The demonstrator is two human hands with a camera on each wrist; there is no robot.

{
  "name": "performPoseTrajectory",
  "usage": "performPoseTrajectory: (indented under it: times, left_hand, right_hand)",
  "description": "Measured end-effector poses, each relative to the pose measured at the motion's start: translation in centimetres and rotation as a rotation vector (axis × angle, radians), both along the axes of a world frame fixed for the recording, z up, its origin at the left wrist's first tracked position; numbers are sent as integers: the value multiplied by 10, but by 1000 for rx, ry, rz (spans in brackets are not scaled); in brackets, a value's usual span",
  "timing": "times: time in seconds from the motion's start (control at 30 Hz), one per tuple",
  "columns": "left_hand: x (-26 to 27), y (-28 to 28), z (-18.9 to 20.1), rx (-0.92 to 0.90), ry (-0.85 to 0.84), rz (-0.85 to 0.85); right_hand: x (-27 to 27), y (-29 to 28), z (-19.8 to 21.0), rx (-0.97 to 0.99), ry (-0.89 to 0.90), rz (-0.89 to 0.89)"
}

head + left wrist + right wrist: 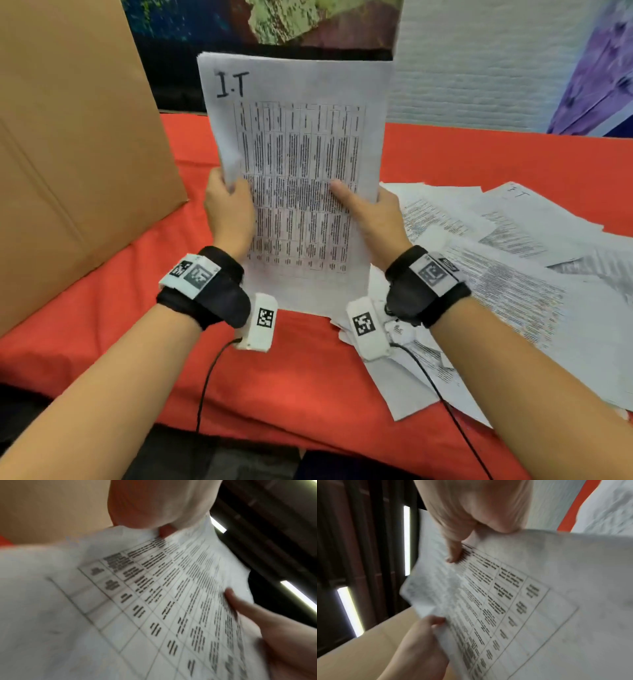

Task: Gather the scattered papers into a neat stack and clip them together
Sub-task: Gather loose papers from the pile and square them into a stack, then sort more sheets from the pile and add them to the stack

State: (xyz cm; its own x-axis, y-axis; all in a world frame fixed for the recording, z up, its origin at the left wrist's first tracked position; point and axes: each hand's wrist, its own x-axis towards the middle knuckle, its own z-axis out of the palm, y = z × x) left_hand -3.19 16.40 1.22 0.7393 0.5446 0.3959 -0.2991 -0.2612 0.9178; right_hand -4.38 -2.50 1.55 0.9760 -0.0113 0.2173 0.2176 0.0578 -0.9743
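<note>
I hold a stack of white papers [298, 164] upright above the red table; its front sheet bears a printed table and a handwritten "I.T". My left hand [229, 205] grips the stack's left edge, thumb in front. My right hand [370, 212] grips the right edge, with its thumb lying across the print. Both wrist views show the same papers [154, 601] [522, 601] close up, with my left hand [154, 507] [421, 639] and my right hand [471, 513] [254, 616] pinching opposite edges. More loose papers [496, 274] lie scattered on the table to the right. No clip is visible.
A large brown cardboard sheet [68, 154] leans at the left. The red cloth covers the table [274, 377], bare in the front middle. A white wall and coloured posters stand behind. Cables run from both wrist cameras over the front edge.
</note>
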Motion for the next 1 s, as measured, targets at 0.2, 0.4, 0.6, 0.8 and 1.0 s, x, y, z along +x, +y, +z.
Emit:
performPoseTrajectory:
  times: [0.2, 0.4, 0.6, 0.8, 1.0]
  left_hand:
    - [8, 88, -44, 217, 518, -3]
    - [-1, 150, -61, 337, 815, 158]
    - [15, 111, -48, 619, 785, 115]
    - [63, -6, -29, 118, 871, -528]
    - [107, -40, -47, 161, 860, -375]
  right_hand:
    - [27, 38, -40, -324, 274, 217]
    - [65, 25, -34, -612, 288, -71]
    - [80, 21, -60, -892, 299, -4]
    - [87, 4, -80, -1369, 455, 116]
    - [91, -26, -72, -1232, 435, 173]
